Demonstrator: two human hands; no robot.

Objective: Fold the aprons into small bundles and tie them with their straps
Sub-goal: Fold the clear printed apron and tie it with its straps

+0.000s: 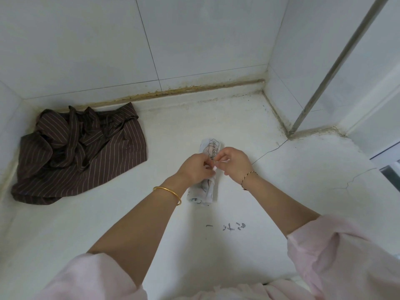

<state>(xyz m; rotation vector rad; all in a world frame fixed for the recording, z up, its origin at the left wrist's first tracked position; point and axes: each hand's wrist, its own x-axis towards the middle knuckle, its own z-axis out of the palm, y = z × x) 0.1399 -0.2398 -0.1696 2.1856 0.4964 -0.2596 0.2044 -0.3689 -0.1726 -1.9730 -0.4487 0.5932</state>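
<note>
A white printed apron [204,192], folded into a narrow roll, lies on the white counter [281,191] in the middle of the view. Both hands are over its middle. My left hand [195,167] pinches a thin pale strap of the apron, fingers curled. My right hand [232,161] pinches the other end of the strap just beside it. The middle of the roll is hidden under the hands. A brown striped apron [86,154] lies crumpled and unfolded at the back left of the counter, its straps tangled on top.
White tiled walls close the counter at the back and left, with a stained joint [173,92] along the back. A metal frame post [303,118] rises at the back right. Dark scribbles [231,226] mark the counter near me.
</note>
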